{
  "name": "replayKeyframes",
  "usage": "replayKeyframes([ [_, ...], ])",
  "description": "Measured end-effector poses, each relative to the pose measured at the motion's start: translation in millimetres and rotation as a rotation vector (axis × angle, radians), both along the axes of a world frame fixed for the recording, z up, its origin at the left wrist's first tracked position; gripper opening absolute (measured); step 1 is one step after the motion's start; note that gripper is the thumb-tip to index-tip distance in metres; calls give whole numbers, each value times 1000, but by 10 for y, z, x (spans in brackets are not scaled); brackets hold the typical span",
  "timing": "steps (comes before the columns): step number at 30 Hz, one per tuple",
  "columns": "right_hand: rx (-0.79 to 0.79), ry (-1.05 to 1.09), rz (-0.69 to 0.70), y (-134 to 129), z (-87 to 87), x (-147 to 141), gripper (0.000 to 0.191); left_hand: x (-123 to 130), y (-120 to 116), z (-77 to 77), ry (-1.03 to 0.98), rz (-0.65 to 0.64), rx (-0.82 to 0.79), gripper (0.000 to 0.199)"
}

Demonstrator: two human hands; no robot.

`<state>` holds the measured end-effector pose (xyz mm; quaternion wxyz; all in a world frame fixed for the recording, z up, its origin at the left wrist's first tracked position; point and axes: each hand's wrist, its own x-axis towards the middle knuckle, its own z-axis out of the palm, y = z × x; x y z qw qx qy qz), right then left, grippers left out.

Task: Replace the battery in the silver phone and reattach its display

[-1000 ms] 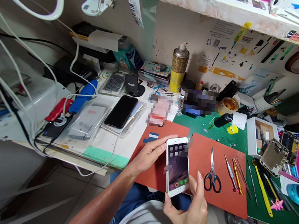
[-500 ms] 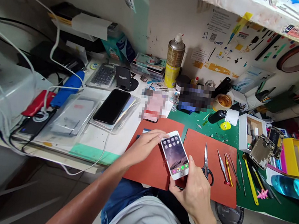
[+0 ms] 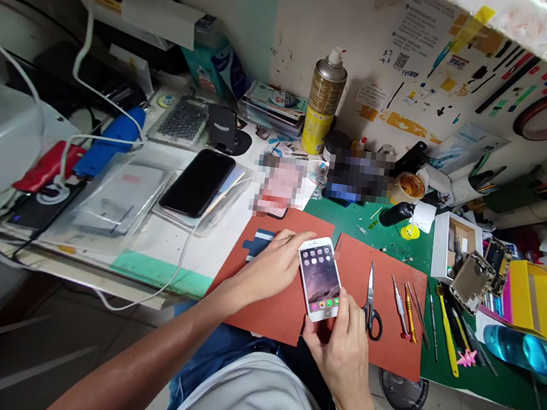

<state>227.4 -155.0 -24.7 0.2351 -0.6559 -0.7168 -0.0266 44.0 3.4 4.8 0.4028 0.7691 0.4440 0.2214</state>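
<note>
A white smartphone with its screen lit, showing app icons, is held tilted above the red-brown mats. My right hand grips its lower right corner, thumb and fingers closed on the edges. At the top left edge of the phone, my left hand has its fingers bent against the frame; some fingertips are hidden. Under the left wrist a dark, striped flat piece lies on the left mat. Black-handled scissors rest on the right mat, close to my right hand.
Screwdrivers and tweezers lie right of the scissors. A black phone sits on plastic sleeves at left, with a white cable hanging over the table edge. A spray can stands at the back. A yellow box is at far right.
The phone has turned slightly more upright in my hands. My left hand has its fingers bent a little more at the top edge. The camera view has shifted slightly.
</note>
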Motion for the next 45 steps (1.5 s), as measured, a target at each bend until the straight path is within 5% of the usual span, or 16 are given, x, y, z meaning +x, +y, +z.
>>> replayKeyframes([
  [10, -51, 146, -89, 37, 113, -62, 90, -15, -110, -97, -9, -66, 134, 62],
  [21, -246, 126, -205, 889, 202, -250, 91, -218, -415, -167, -11, 67, 191, 63],
  [31, -259, 136, -232, 991, 206, -351, 88, -514, -710, -235, -52, 86, 281, 70],
  [37, -243, 104, -242, 848, 240, -369, 93, -505, -681, -208, -59, 64, 345, 70],
  [45, -231, 138, -213, 126, 199, -240, 95, -375, -474, -187, 30, -117, 367, 65],
])
